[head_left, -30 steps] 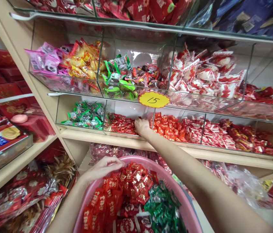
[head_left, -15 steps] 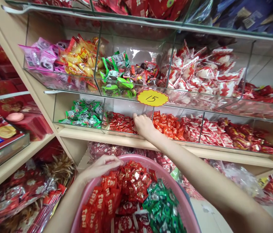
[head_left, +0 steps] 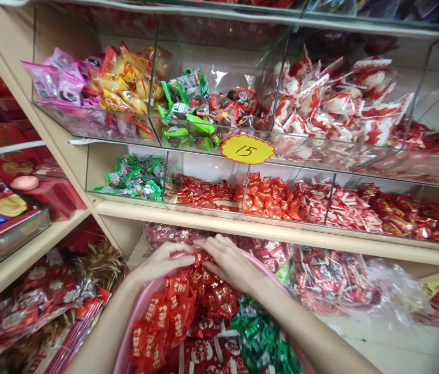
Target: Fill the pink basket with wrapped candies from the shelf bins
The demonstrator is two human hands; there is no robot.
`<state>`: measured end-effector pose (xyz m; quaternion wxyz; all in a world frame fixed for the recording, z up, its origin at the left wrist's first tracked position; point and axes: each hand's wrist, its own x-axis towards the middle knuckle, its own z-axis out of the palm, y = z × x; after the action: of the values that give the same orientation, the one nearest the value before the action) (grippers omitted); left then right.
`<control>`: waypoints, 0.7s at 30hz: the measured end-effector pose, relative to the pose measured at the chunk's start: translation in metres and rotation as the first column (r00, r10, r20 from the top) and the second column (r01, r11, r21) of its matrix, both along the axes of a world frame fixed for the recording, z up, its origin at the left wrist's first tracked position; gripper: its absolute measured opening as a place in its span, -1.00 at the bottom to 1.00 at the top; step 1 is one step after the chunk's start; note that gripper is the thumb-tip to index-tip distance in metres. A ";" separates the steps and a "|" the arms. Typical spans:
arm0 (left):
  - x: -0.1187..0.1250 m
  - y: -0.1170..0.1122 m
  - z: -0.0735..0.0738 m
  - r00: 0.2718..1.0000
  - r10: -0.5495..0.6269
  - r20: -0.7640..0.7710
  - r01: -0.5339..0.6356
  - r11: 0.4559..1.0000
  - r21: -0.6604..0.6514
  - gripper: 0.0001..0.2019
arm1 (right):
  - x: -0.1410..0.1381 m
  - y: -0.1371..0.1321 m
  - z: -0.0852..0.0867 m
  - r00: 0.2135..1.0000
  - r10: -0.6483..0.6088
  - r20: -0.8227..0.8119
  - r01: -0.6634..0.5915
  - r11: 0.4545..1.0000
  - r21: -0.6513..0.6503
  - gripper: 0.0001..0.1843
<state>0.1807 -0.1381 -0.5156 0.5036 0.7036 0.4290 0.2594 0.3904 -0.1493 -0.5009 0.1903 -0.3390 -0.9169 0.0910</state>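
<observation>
A pink plastic basket (head_left: 126, 332) stands below the shelf, filled with wrapped candies. My left hand (head_left: 164, 262) is at its far left rim, thumb and fingers curled around the edge. Over the far part of the basket, my right hand (head_left: 229, 262) has small red wrapped candies (head_left: 201, 258) between its thumb and fingers, close to the left fingertips. Below the hands lie red-gold candies (head_left: 221, 298), orange-red packets (head_left: 160, 311) on the left, green candies (head_left: 260, 327) on the right and dark red packets (head_left: 203, 353) in the middle.
Clear shelf bins ahead hold red candies (head_left: 205, 191), orange-red candies (head_left: 269, 195) and green candies (head_left: 139, 176). A yellow price tag (head_left: 247, 149) reads 15. The wooden shelf edge (head_left: 188, 215) runs just beyond my hands. Plastic-bagged goods (head_left: 332, 275) lie below it.
My right hand has come down from the red candy bin to above the basket, beside my left hand. The left hand stays at the rim with its fingers more curled.
</observation>
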 end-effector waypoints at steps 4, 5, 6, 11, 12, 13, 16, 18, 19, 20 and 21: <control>0.001 0.001 0.000 1.000 0.000 -0.004 0.000 1.000 0.014 -0.79 | -0.001 0.000 -0.006 1.000 0.015 -0.004 -0.014 1.000 0.016 -0.45; 0.000 0.002 -0.001 1.000 0.005 -0.010 -0.005 1.000 0.015 -0.79 | -0.001 0.000 -0.007 1.000 0.015 -0.005 -0.015 1.000 0.019 -0.45; 0.000 0.002 -0.003 1.000 0.008 -0.019 -0.008 1.000 0.017 -0.79 | -0.001 0.000 -0.008 1.000 0.014 -0.007 -0.014 1.000 0.022 -0.44; -0.002 0.004 -0.008 1.000 0.012 -0.004 -0.012 0.999 0.048 -0.79 | 0.000 -0.001 -0.007 0.992 -0.011 -0.122 0.009 1.000 -0.014 -0.37; -0.002 0.004 -0.008 1.000 0.018 0.017 -0.019 0.999 0.044 -0.79 | 0.001 -0.001 -0.007 0.983 -0.031 -0.180 0.023 0.999 -0.046 -0.34; -0.001 0.004 -0.007 0.999 0.031 0.038 -0.032 0.999 0.033 -0.80 | 0.001 -0.001 -0.008 0.969 -0.055 -0.241 0.034 0.995 -0.089 -0.32; 0.000 0.003 -0.005 0.994 0.074 0.076 -0.074 0.997 -0.012 -0.80 | 0.003 0.001 -0.015 0.912 -0.120 -0.392 0.017 0.967 -0.256 -0.32; 0.001 0.002 -0.005 0.992 0.092 0.087 -0.090 0.996 -0.027 -0.81 | 0.004 0.002 -0.021 0.874 -0.172 -0.455 -0.012 0.927 -0.374 -0.42; 0.001 0.002 -0.004 0.991 0.099 0.087 -0.096 0.995 -0.031 -0.81 | 0.003 0.003 -0.023 0.855 -0.203 -0.477 -0.028 0.901 -0.432 -0.50; 0.001 0.002 -0.004 0.991 0.104 0.087 -0.101 0.994 -0.034 -0.81 | 0.003 0.004 -0.025 0.835 -0.233 -0.498 -0.046 0.873 -0.486 -0.59; 0.001 0.002 -0.004 0.990 0.109 0.087 -0.106 0.994 -0.037 -0.81 | 0.002 0.005 -0.027 0.812 -0.263 -0.521 -0.068 0.844 -0.532 -0.67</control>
<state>0.1819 -0.1365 -0.5198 0.5188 0.6590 0.4475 0.3101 0.3926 -0.1446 -0.5277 0.3620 -0.3827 -0.7354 0.4262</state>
